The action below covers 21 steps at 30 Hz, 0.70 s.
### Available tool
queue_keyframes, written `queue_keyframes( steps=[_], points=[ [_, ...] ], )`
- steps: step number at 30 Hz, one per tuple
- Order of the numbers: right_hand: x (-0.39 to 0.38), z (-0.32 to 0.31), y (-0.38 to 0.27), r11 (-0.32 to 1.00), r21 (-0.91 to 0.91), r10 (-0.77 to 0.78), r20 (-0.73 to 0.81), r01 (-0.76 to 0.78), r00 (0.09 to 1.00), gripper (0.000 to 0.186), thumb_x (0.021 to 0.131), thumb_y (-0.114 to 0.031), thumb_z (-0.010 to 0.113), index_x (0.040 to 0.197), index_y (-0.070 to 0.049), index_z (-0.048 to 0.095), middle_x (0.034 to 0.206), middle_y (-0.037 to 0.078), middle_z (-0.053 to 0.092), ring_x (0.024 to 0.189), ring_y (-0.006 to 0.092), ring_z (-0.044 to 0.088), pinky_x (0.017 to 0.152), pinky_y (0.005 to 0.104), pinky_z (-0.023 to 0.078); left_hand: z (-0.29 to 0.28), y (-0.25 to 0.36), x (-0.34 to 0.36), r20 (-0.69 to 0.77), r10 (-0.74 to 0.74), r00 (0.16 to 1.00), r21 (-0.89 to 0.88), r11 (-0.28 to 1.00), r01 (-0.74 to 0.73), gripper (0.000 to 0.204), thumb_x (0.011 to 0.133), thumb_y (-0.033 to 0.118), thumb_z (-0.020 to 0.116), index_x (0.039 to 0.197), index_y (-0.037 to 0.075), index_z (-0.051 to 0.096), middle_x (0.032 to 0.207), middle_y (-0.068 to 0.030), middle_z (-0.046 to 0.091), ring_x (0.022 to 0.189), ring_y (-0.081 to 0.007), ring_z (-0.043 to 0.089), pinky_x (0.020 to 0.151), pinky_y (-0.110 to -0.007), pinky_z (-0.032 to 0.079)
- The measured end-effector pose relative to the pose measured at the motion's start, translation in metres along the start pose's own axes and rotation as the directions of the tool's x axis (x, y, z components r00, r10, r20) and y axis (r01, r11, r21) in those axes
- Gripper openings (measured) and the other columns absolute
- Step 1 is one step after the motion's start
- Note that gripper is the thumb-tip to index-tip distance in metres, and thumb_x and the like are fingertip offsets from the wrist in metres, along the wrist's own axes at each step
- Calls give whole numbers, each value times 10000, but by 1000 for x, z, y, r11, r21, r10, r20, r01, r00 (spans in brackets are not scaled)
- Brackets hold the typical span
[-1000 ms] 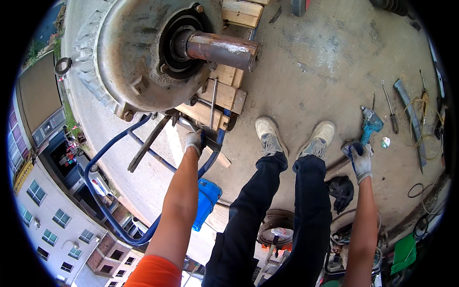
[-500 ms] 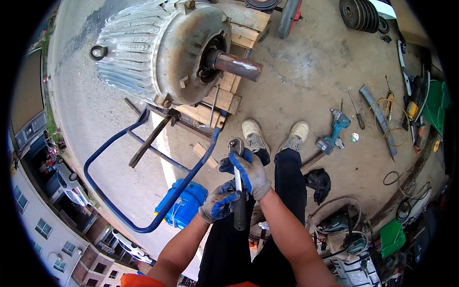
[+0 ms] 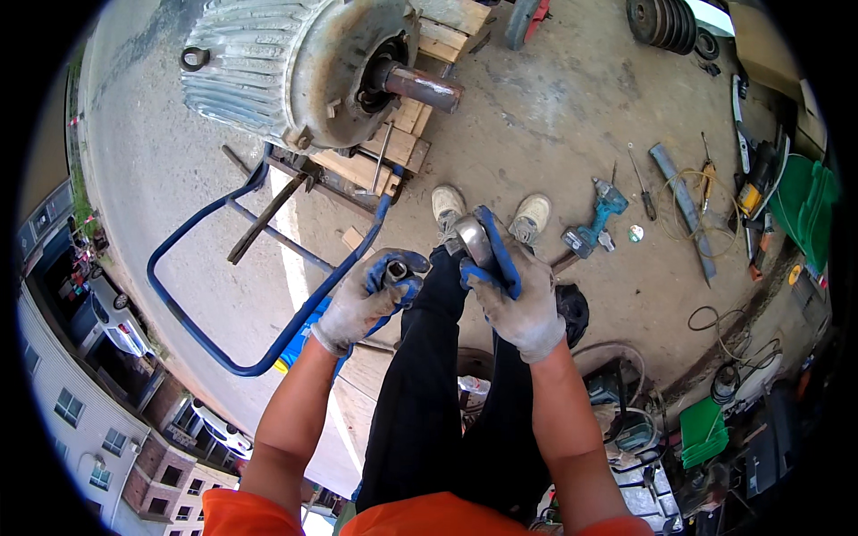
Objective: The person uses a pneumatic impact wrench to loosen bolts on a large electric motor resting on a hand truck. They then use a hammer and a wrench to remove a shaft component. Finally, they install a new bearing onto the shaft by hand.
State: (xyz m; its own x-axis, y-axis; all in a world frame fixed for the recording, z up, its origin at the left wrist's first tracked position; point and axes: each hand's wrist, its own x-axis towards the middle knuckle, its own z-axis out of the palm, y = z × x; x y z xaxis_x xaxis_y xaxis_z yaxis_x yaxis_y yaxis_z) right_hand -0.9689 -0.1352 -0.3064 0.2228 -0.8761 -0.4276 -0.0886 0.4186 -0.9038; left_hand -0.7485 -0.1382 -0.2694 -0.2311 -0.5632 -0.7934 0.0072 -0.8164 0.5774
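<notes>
Gripping a short metal socket (image 3: 396,271), the left gloved hand (image 3: 355,304) keeps its fingers curled around it. The right gloved hand (image 3: 525,299) is clamped on a steel ratchet wrench (image 3: 476,241). Socket and wrench are apart, both above the worker's dark trousers (image 3: 416,393). A large finned motor (image 3: 268,76) sits ahead, leftward; a cordless driver (image 3: 594,221) lies on the ground, rightward.

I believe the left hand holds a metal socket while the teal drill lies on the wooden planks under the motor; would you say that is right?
Not quite: the teal drill lies on the ground, not on the planks, as the head view shows. The left hand does hold a metal socket.
</notes>
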Motion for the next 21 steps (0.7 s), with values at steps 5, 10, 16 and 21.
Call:
queue_keyframes(
  steps=[5, 10, 16, 21],
  points=[
    [-6, 4, -7, 955, -285, -37, 154, 80, 987, 653, 752, -99, 671, 1357, 7, 448, 1226, 270, 566, 959, 402, 639, 815, 401, 537, 21, 23, -12, -104, -147, 984, 194, 967, 165, 310, 830, 59, 643, 1128, 1, 584, 829, -9, 599, 697, -53, 500, 606, -205, 416],
    [-16, 17, -11, 936, -318, -145, 41, 151, 989, 648, 742, -61, 652, 1348, 37, 445, 1071, 267, 607, 893, 384, 651, 770, 383, 531, 19, 27, -13, -92, -82, 992, 466, 877, 116, 358, 840, 142, 697, 1147, 6, 576, 738, -21, 600, 615, -71, 545, 545, -232, 448],
    [-17, 47, -20, 909, -404, -105, 10, 100, 994, 655, 749, -31, 643, 1353, 69, 410, 1156, 319, 571, 988, 418, 625, 835, 399, 522, -3, 46, -6, -3, -199, 980, 481, 859, 176, 309, 807, 165, 701, 1043, -15, 616, 676, -73, 607, 573, -128, 586, 561, -299, 476],
    [-12, 79, -27, 929, -364, -62, 13, 62, 998, 657, 807, -128, 619, 1357, 118, 356, 1134, 333, 568, 945, 419, 629, 805, 408, 527, -26, 65, 7, 35, -95, 995, 827, 562, 25, 208, 767, 165, 698, 900, 22, 626, 613, -55, 593, 541, -129, 576, 523, -287, 456]
  ],
)
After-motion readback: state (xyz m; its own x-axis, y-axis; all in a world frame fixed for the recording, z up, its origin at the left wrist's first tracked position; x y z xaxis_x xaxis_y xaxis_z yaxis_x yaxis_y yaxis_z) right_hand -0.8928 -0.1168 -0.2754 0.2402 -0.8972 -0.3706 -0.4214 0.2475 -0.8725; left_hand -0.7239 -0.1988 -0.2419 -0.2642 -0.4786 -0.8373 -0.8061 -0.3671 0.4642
